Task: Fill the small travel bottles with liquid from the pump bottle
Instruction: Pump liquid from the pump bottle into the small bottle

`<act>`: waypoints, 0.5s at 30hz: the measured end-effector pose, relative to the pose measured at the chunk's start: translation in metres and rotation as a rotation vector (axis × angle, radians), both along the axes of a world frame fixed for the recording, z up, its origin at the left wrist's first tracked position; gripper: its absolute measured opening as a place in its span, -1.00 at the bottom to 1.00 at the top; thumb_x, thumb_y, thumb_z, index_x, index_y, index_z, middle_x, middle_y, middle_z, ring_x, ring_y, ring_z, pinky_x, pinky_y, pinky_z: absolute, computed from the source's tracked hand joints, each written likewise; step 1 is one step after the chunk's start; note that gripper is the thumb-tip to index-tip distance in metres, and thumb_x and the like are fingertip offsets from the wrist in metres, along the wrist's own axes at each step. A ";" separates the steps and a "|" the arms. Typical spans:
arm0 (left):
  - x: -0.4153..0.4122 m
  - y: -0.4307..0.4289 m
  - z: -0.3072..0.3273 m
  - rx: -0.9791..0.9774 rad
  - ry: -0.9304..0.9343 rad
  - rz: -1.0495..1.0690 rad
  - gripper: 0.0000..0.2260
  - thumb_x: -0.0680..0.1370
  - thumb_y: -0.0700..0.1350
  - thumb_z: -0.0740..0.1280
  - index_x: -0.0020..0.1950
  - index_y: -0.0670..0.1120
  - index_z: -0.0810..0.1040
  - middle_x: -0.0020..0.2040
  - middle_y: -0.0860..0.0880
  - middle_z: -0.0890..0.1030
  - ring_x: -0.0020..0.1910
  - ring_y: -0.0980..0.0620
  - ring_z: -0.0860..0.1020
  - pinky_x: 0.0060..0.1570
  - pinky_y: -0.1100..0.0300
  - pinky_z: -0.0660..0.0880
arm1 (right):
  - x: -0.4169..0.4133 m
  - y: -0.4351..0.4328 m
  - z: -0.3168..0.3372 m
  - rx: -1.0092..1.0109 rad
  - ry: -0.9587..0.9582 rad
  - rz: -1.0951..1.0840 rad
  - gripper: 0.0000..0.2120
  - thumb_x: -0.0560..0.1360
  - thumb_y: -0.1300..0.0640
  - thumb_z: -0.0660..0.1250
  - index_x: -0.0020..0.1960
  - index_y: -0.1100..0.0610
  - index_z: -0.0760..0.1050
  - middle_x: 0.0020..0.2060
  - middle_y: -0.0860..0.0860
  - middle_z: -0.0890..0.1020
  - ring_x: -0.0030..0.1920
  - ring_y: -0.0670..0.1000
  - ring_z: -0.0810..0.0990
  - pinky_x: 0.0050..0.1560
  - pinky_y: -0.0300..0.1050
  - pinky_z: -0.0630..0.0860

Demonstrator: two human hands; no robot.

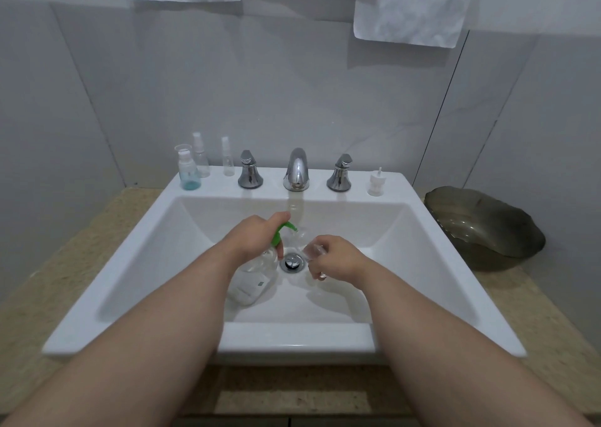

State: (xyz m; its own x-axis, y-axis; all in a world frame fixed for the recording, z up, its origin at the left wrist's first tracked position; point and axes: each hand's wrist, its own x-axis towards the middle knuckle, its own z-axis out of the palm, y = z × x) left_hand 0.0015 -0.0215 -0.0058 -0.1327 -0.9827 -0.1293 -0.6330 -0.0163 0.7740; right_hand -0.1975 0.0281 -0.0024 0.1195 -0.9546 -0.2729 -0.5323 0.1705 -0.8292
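The likeliest slip is liquid missing the narrow mouth of the small travel bottle (311, 250). The nozzle of the green pump head (282, 231) sits close to that mouth, but the clear plastic makes it hard to tell whether they line up, so a hard press could squirt into the sink (201, 218) and down the drain (292, 261). The pump bottle (255, 277) leans in the basin and might skid when pressed. The left hand (255, 236) curls over the pump head from above, gripping it. The right hand (340, 261) holds the tilted travel bottle just right of the drain, fingers wrapped round it. The other travel bottles (195, 166) stand on the back ledge
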 end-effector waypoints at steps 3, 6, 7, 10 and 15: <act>-0.002 -0.001 -0.001 0.004 0.002 0.009 -0.31 0.47 0.39 0.08 -0.37 -0.11 0.73 -0.19 -0.14 0.73 -0.21 -0.07 0.53 0.14 -0.04 0.52 | -0.001 0.000 -0.001 0.016 0.001 0.001 -0.71 0.37 0.41 0.35 0.05 0.19 0.58 -0.17 -0.02 0.57 -0.29 0.07 0.53 -0.33 -0.16 0.54; -0.005 -0.001 -0.001 -0.003 -0.013 0.001 -0.33 0.45 0.38 0.08 -0.37 -0.10 0.73 -0.22 -0.10 0.73 -0.19 -0.09 0.54 0.16 -0.05 0.53 | 0.000 0.000 0.000 0.011 0.010 0.003 -0.74 0.38 0.39 0.36 0.00 0.14 0.55 -0.17 -0.01 0.58 -0.29 0.05 0.50 -0.35 -0.17 0.51; -0.005 0.000 -0.001 -0.011 -0.021 -0.002 -0.34 0.45 0.38 0.09 -0.38 -0.09 0.72 -0.23 -0.09 0.73 -0.18 -0.09 0.55 0.17 -0.05 0.53 | 0.000 0.000 0.000 0.010 0.005 -0.001 -0.76 0.38 0.39 0.35 -0.03 0.12 0.54 -0.17 -0.01 0.58 -0.30 0.03 0.50 -0.34 -0.17 0.51; -0.007 0.000 0.000 -0.027 -0.027 -0.002 -0.35 0.45 0.36 0.09 -0.40 -0.10 0.71 -0.24 -0.08 0.73 -0.16 -0.10 0.57 0.17 -0.05 0.53 | -0.002 0.000 -0.001 0.019 0.011 -0.012 -0.77 0.39 0.39 0.35 -0.03 0.13 0.53 -0.19 -0.01 0.57 -0.31 0.01 0.49 -0.32 -0.18 0.50; -0.006 -0.001 0.000 -0.033 -0.027 -0.010 -0.36 0.45 0.35 0.08 -0.40 -0.10 0.71 -0.24 -0.08 0.72 -0.17 -0.09 0.56 0.17 -0.06 0.54 | -0.003 -0.001 -0.001 0.029 -0.003 -0.005 -0.75 0.39 0.40 0.34 -0.05 0.10 0.52 -0.18 -0.02 0.57 -0.31 -0.02 0.49 -0.34 -0.22 0.47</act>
